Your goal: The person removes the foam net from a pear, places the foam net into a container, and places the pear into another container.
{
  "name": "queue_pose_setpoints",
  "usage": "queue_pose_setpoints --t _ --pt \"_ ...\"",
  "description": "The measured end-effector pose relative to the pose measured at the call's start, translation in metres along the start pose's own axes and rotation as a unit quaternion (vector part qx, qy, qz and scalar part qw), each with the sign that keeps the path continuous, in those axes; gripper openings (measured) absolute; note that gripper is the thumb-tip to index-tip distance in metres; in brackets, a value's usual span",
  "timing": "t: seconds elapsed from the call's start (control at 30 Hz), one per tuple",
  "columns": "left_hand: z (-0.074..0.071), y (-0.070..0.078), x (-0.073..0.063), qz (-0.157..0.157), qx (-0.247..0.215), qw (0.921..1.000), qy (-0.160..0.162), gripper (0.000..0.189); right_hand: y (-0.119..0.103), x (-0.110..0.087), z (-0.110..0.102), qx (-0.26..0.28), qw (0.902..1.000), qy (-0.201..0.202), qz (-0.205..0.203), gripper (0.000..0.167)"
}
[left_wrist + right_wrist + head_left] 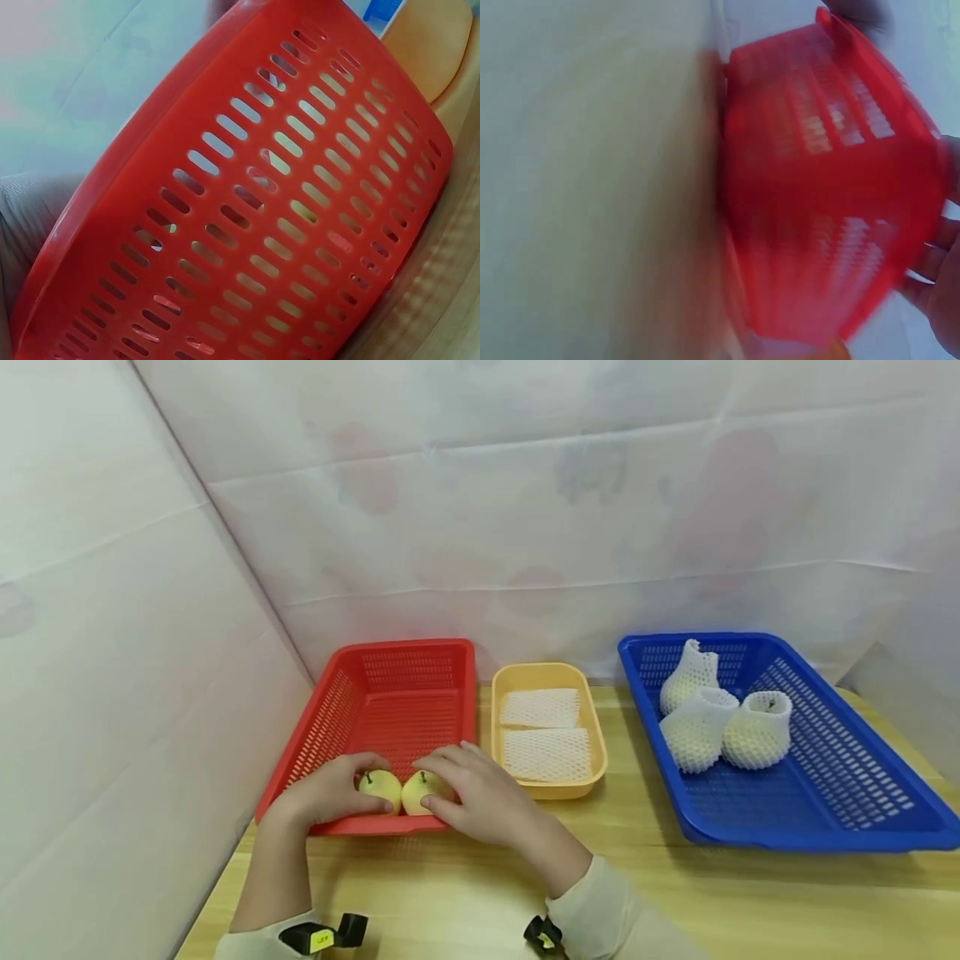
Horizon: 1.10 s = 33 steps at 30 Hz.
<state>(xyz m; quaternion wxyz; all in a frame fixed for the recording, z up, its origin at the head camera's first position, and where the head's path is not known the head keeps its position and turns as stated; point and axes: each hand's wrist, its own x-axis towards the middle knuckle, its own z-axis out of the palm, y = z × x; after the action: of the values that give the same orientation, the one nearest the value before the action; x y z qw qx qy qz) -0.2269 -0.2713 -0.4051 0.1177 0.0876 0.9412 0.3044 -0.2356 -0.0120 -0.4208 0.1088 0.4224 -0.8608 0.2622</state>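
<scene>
Yellow pair: a round, smooth-skinned, yellow left fruit (pixel 381 787) and a matching right fruit (pixel 420 791) sit side by side, stems up, against the near wall inside a red perforated plastic basket (pixel 412 722).
Left hand: the left hand (pixel 326 789) curls round the left fruit, thumb on the near side, fingers over the far side; gap about one fruit wide.
Right hand: the right hand (pixel 480 793) cups the right fruit likewise; how firmly either squeezes, I cannot tell, as the basket wall blocks the left wrist view and the right one is blurred.
Fruit handling: probably firm, fairly light, a little slippery, easily bruised; best held round the widest part, clear of the stem.
White netting: flat foam net sleeves (pixel 546 754) in a yellow plastic tray (pixel 555 792) look soft and stretchy, best pinched at an open edge.
</scene>
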Motion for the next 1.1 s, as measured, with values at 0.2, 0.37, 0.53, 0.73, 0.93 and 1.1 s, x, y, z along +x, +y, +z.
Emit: queue_pose_setpoints --t 0.2,0.37,0.53,0.73,0.93,1.1 --pt "-0.012 -0.004 -0.007 0.003 0.018 0.9998 0.003 0.066 0.015 -0.017 -0.05 -0.002 0.9962 0.086 -0.013 0.04" --pt "-0.021 -0.006 -0.01 0.016 0.021 0.9996 0.009 0.07 0.046 -0.047 -0.108 -0.018 0.987 0.156 0.032 0.037" --pt "-0.024 0.003 -0.018 0.034 0.015 0.9971 0.067 0.072 0.084 -0.092 -0.158 -0.027 0.969 0.196 0.148 0.038" --pt "-0.014 0.044 -0.019 0.122 0.022 0.9692 0.213 0.053 0.122 -0.135 -0.192 -0.04 0.9385 0.179 0.292 0.049" --pt "0.03 0.098 0.0 0.236 0.022 0.9401 0.245 0.037 0.144 -0.154 -0.195 -0.007 0.9328 0.077 0.352 0.068" --pt "0.079 0.142 0.02 0.29 0.026 0.9418 0.168 0.04 0.151 -0.152 -0.183 0.01 0.939 0.014 0.344 0.07"
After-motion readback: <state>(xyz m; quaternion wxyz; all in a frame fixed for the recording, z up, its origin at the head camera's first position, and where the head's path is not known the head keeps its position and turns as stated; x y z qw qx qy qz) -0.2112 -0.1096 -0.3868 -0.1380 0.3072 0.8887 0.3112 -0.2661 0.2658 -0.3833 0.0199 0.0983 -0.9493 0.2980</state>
